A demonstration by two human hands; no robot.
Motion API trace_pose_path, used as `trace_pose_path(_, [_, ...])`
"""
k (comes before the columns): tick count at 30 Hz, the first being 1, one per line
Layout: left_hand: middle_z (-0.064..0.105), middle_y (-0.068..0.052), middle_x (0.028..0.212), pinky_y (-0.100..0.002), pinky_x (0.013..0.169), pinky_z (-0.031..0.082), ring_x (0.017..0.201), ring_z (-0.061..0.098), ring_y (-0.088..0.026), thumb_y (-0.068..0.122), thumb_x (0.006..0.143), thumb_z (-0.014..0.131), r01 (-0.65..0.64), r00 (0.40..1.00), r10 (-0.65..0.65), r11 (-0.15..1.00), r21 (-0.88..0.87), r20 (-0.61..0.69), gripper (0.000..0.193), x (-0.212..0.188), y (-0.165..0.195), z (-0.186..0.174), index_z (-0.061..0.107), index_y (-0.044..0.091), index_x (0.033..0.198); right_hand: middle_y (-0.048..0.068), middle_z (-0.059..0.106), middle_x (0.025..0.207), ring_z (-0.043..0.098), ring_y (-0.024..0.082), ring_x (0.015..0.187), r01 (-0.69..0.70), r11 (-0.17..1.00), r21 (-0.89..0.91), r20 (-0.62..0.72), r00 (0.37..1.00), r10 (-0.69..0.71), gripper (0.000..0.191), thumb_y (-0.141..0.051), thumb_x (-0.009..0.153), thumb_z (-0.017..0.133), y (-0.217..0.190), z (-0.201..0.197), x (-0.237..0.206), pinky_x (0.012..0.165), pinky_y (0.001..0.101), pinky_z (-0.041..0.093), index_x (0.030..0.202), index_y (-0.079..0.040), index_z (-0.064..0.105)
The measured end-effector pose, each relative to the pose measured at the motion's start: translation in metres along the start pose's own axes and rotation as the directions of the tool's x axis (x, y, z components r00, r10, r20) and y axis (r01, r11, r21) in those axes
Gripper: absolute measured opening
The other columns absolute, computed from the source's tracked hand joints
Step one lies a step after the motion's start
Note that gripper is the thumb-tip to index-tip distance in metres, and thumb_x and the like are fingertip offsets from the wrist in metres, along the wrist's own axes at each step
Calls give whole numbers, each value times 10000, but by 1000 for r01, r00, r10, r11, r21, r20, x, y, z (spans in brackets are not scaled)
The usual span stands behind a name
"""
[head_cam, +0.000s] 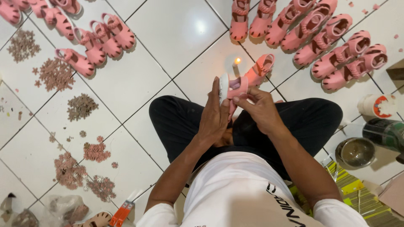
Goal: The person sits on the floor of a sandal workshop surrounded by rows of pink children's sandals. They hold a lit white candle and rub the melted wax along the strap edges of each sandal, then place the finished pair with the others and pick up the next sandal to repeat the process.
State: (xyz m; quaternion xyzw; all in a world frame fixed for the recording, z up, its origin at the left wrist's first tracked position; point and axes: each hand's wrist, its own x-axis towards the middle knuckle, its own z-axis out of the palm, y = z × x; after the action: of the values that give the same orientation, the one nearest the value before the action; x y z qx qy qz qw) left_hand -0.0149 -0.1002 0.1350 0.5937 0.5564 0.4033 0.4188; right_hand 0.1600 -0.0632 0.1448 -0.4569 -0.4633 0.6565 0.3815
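I sit cross-legged on a white tiled floor and hold a small pink sandal (pixel 236 87) with a white sole above my lap. My left hand (pixel 213 113) grips the sole side of it. My right hand (pixel 259 108) pinches its pink strap from the right. Just beyond the sandal burns a small lit candle (pixel 236 67) on the floor. Another pink sandal (pixel 260 69) lies beside the candle, touching neither hand.
Rows of pink sandals stand at the top right (pixel 320 40) and top left (pixel 90 42). Piles of small brownish-pink flower pieces (pixel 69 170) dot the floor at left. A metal bowl (pixel 355 152), a dark can (pixel 385 133) and a white tub (pixel 376 105) sit at right.
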Motion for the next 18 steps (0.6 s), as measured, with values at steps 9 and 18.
trace_pose_path(9, [425,-334,1535,-512,1072,468,1336,539,-445,393,1131,301,89,995,-84,990,-109,52,646,-2,-21,11,176,-5,1625,38,728,1030,640,98,966,-21,999,29,-73,997,23,304,-112,939,687,36,5,2,910,299,514,1213,17,712])
trace_pose_path(18, [632,-153,1321,-313,948,570,1176,615,-225,465,1134,416,456,848,-469,412,-789,246,591,-2,-89,-7,496,-28,1450,235,738,915,707,355,837,-405,648,-645,-404,901,161,732,-428,959,672,96,-61,44,802,466,542,1557,-84,429])
